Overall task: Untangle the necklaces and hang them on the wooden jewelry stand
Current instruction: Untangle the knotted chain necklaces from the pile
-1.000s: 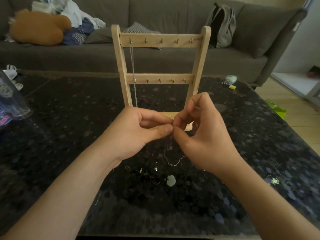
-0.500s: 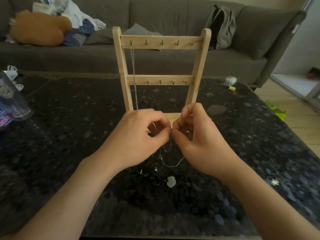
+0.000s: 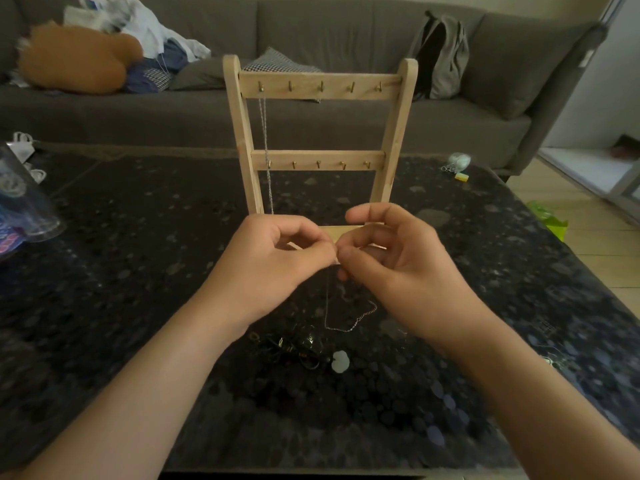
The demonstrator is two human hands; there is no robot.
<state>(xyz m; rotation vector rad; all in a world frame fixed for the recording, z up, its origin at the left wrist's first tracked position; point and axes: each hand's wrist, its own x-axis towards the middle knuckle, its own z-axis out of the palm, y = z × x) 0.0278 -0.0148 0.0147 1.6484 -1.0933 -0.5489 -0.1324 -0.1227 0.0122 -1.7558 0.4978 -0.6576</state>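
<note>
The wooden jewelry stand (image 3: 320, 85) stands upright in the middle of the dark table, with two rows of small hooks. A silver chain necklace (image 3: 266, 150) hangs from the leftmost top hook. My left hand (image 3: 273, 265) and my right hand (image 3: 394, 268) meet fingertip to fingertip just in front of the stand's base, both pinching a thin silver necklace (image 3: 349, 323). Its loop dangles down between my wrists to the table. Below it lies a dark tangle of necklaces (image 3: 298, 348) with a pale pendant (image 3: 340, 361).
The dark speckled table (image 3: 138, 271) fills the view. A clear plastic container (image 3: 20, 202) lies at its left edge, and small items (image 3: 459, 164) sit at the far right. Behind is a grey sofa (image 3: 346, 36) with a backpack (image 3: 440, 53) and clothes.
My hands have stayed together on the thin necklace, shifting slightly lower. My right hand's outer fingers have spread open, and the dangling loop hangs a little longer.
</note>
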